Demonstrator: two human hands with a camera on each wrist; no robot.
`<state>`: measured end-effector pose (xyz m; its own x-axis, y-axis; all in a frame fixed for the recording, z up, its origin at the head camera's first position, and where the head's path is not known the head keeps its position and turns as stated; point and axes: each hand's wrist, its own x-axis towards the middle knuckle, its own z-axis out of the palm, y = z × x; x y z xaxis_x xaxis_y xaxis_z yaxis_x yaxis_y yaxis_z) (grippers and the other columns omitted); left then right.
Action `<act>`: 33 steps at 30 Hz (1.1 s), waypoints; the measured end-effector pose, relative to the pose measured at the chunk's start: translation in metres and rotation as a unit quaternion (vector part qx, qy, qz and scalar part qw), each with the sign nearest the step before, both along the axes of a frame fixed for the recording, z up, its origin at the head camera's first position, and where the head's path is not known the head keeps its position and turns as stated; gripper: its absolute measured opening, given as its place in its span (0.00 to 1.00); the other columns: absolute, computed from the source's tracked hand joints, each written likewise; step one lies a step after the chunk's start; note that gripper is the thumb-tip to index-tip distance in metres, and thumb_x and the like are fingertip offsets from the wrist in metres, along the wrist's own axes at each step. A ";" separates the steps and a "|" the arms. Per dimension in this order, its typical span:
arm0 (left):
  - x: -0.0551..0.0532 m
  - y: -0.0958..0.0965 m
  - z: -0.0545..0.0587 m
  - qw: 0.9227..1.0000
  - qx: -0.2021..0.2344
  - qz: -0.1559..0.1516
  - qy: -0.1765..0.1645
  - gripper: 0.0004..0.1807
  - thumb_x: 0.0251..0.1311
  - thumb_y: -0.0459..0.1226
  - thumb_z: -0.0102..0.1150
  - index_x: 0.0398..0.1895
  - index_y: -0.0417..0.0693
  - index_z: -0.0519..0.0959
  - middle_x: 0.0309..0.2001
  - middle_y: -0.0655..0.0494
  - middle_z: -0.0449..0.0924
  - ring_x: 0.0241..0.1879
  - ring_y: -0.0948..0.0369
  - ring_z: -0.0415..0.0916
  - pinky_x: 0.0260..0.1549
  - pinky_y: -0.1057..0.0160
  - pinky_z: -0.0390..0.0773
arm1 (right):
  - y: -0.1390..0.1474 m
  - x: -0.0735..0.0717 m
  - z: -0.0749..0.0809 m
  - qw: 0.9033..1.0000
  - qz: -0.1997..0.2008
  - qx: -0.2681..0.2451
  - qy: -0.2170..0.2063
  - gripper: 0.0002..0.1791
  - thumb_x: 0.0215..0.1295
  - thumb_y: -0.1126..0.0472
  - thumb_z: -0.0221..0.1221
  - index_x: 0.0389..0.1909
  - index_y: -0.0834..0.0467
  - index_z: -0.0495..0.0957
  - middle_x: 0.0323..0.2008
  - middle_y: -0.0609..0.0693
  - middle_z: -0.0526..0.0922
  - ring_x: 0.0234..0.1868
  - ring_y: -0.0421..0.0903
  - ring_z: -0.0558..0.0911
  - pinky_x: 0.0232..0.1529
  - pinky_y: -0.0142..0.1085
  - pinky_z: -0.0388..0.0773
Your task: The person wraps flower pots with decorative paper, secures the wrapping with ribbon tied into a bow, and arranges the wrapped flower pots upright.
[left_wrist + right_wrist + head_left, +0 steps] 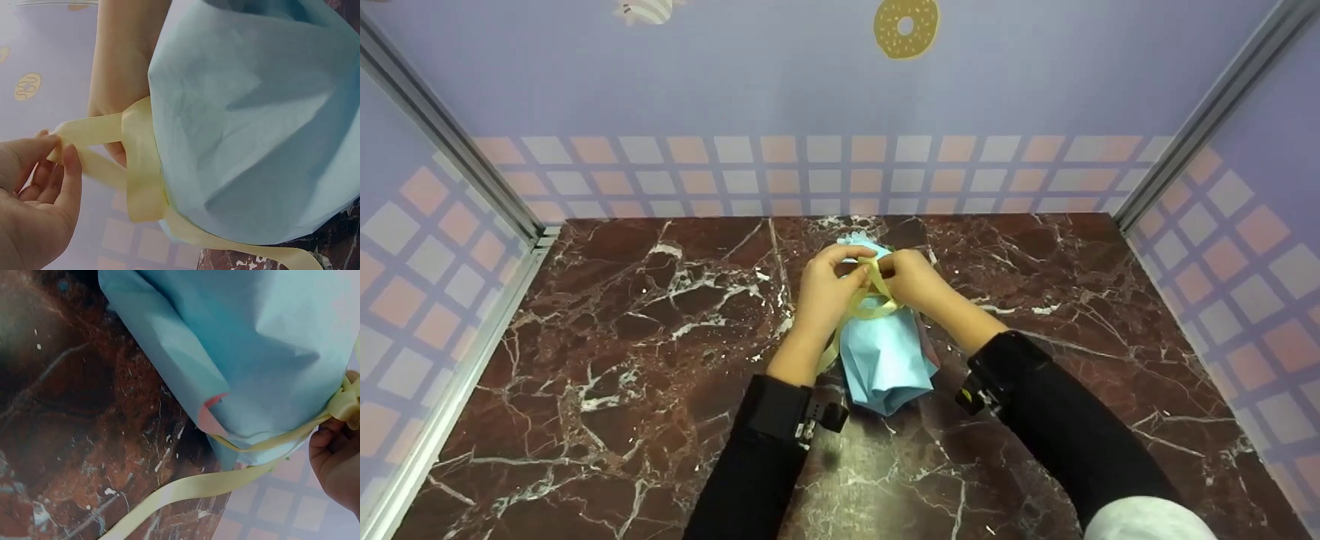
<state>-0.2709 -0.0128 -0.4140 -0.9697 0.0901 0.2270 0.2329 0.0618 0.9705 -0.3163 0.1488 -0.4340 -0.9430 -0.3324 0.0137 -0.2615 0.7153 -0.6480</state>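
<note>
A light blue paper wrap [885, 364], gathered like a bouquet, lies on the marble-patterned table. Yellow ribbon [143, 163] circles its narrow part. In the head view my left hand [831, 289] is at the gathered part, and the left wrist view shows its thumb and finger pinching a ribbon loop. Close by on the right, my right hand [913, 279] grips the ribbon at the knot; in the right wrist view its curled fingers [332, 447] are partly cut off by the frame edge. A pink inner layer [211, 419] shows at a fold. What the wrap contains is hidden.
One long ribbon tail [180, 492] trails over the table [660, 420]. A pale frilled edge [855, 238] sticks out at the wrap's far end. Behind stands a lilac wall [780, 82] with a checked band, and side panels flank the table.
</note>
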 end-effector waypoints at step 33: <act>-0.019 0.014 -0.017 0.967 -0.253 0.005 -0.040 0.09 0.57 0.35 0.69 0.41 0.46 0.88 0.41 0.54 0.86 0.44 0.57 0.80 0.42 0.65 0.78 | 0.040 0.039 -0.015 0.947 -0.148 -0.285 -0.002 0.08 0.67 0.68 0.57 0.40 0.71 0.78 0.35 0.64 0.83 0.30 0.49 0.85 0.37 0.43 0.83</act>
